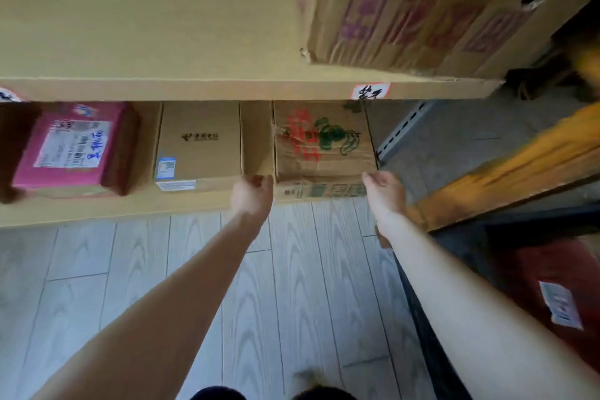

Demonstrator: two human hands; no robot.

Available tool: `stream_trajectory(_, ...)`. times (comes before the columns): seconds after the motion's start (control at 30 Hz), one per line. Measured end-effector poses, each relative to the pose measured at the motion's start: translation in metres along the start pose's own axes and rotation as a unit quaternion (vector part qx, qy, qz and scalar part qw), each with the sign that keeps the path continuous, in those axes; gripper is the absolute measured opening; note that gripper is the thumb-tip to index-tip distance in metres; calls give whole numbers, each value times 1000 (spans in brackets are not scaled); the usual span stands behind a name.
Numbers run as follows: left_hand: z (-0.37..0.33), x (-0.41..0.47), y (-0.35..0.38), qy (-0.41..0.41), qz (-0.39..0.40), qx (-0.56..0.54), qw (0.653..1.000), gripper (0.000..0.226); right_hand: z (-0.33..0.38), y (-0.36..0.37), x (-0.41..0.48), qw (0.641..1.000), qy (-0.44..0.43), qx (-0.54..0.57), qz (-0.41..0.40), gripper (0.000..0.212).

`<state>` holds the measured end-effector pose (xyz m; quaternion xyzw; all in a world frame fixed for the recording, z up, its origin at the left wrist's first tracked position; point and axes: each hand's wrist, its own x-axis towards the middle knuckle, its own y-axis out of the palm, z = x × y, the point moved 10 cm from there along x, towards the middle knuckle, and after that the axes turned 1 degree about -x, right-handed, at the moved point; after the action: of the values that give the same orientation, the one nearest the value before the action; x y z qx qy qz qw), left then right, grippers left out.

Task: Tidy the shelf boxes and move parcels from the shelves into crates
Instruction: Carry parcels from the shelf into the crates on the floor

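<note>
A pale grey wood-grain plank floor [136,286] fills the lower half of the view, and above it run two tan cardboard-covered shelf boards, the upper shelf [162,26] broad and mostly bare, the lower shelf [113,208] carrying the parcels. On the upper shelf's right end stands a large brown corrugated carton with faded purple-red print [406,10], a white label at its top edge. On the lower shelf, from the right, sits a creased brown cardboard box printed with red characters and a green figure [324,143], then, just beside it across a narrow gap, a plain flat brown cardboard box with a small dark logo and a blue sticker [198,143], and further left a pink box with a white shipping label and blue handwriting [73,146]. Both bare forearms reach forward to the creased printed box. The left hand [252,193] is at its near left corner and the right hand [384,190] at its near right corner, fingers curled inward; whether either hand actually grips the cardboard cannot be told. A small white tag with a red border and black writing [370,91] is stuck on the upper shelf's front edge.
</note>
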<state>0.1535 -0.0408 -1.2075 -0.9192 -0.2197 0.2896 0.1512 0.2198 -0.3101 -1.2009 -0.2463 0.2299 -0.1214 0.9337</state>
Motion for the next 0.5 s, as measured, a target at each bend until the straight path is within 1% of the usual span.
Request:
stream_trajectory(0.03, 6, 14, 9, 13, -3, 10, 1000, 26, -12, 6, 12, 1000, 12, 28, -8, 37)
stream_trajectory(0.07, 10, 26, 18, 27, -3, 11, 1000, 27, -23, 12, 23, 998, 21, 60, -16, 40)
stream_trajectory(0.13, 19, 46, 35, 54, 10, -15, 998, 37, -39, 23, 41, 991, 15, 126, -30, 41)
stream_trajectory(0.2, 26, 53, 43, 78, 13, -78, 994, 41, -45, 27, 47, 983, -22, 172, -57, 38)
stream_trajectory(0.23, 29, 53, 41, 84, 0, -124, 989, 41, -49, 28, 48, 980, -33, 187, -67, 37)
stream_trajectory(0.3, 26, 44, 31, 122, -32, -229, 965, 30, -63, 33, 48, 970, -16, 234, -65, 29)
stream_trajectory(0.33, 21, 36, 23, 153, -47, -269, 950, 24, -72, 38, 47, 963, 9, 266, -43, 26)
stream_trajectory(0.4, 3, 17, 10, 222, -59, -307, 924, 14, -84, 54, 42, 951, 63, 298, 44, 25)
stream_trajectory(0.43, -8, 5, 4, 260, -65, -303, 914, 12, -88, 65, 36, 949, 90, 286, 100, 27)
stream_trajectory(0.47, -19, -8, -1, 301, -75, -286, 907, 15, -90, 76, 27, 951, 107, 249, 150, 27)
stream_trajectory(0.5, -30, -23, -2, 343, -81, -261, 899, 21, -91, 81, 19, 957, 112, 200, 176, 25)
